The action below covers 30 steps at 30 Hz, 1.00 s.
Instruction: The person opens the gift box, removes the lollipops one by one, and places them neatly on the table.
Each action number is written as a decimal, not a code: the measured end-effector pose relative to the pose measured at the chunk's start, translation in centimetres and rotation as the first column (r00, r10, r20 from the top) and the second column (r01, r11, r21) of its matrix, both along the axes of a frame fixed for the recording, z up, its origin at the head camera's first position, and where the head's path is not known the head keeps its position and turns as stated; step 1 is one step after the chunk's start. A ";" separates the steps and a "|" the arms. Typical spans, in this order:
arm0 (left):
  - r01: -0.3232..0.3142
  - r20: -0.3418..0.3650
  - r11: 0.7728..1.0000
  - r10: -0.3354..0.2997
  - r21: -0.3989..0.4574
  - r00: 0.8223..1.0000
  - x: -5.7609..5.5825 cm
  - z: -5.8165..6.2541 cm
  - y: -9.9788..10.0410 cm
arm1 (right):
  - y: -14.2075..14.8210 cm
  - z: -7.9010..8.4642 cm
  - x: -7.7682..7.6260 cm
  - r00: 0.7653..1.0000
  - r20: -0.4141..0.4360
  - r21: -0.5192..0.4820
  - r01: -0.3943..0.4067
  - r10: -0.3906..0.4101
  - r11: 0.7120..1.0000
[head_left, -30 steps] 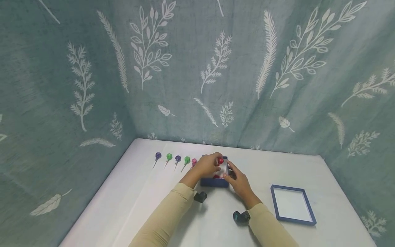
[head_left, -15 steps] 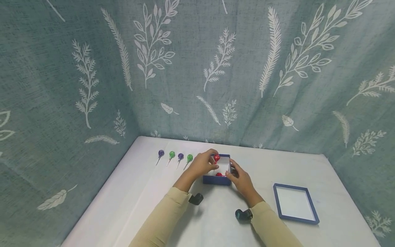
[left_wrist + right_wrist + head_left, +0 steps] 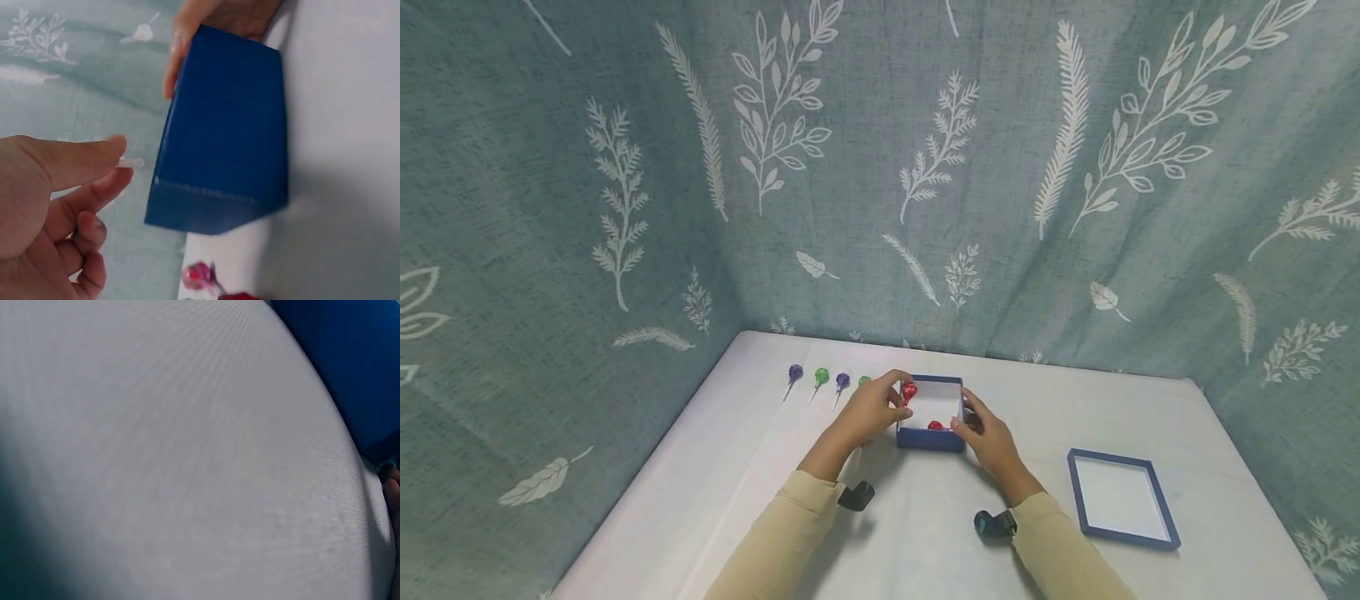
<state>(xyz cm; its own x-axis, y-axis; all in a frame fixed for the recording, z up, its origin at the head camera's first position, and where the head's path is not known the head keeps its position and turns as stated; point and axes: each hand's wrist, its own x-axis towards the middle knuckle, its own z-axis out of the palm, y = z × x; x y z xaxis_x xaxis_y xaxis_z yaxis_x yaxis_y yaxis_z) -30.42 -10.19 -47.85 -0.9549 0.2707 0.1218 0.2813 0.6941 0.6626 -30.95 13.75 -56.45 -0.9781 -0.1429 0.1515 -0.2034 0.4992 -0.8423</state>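
A red lollipop (image 3: 910, 392) was in hand, another red lollipop (image 3: 935, 426) lay in the blue box (image 3: 930, 439), and more lay outside.
The left hand's (image 3: 871, 408) grip pinched its lollipop's stick (image 3: 130, 163) near the box's 10 o'clock corner; the right hand (image 3: 988, 433) held the box at 3 o'clock. Purple lollipops (image 3: 795, 372) and green lollipops (image 3: 822, 377) sat on the table (image 3: 925, 517) toward 9 o'clock — plus a pink lollipop (image 3: 197, 275) in the left wrist view. The lid (image 3: 1123, 497) lay off at 4 o'clock. If they were coming out, most seemed done — just those two reds looked left.

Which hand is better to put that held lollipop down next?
Probably the left hand: it pinches the red lollipop, and the purple lollipops lie on that side. The right hand holds the blue box.
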 end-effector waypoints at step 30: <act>-0.159 0.003 0.987 0.159 -0.031 0.987 2.1 -3.8 -7.5 | 0.1 -0.1 -0.2 1.000 -0.003 -0.010 -0.017 0.017 1.000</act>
<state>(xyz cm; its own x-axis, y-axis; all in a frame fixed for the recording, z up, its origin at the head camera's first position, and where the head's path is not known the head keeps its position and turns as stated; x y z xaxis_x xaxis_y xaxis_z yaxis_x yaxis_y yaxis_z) -28.33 -17.71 -51.69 -0.9868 0.1186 0.1105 0.1619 0.7499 0.6414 -31.10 13.85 -56.59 -0.9751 -0.1575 0.1559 -0.2141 0.4869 -0.8468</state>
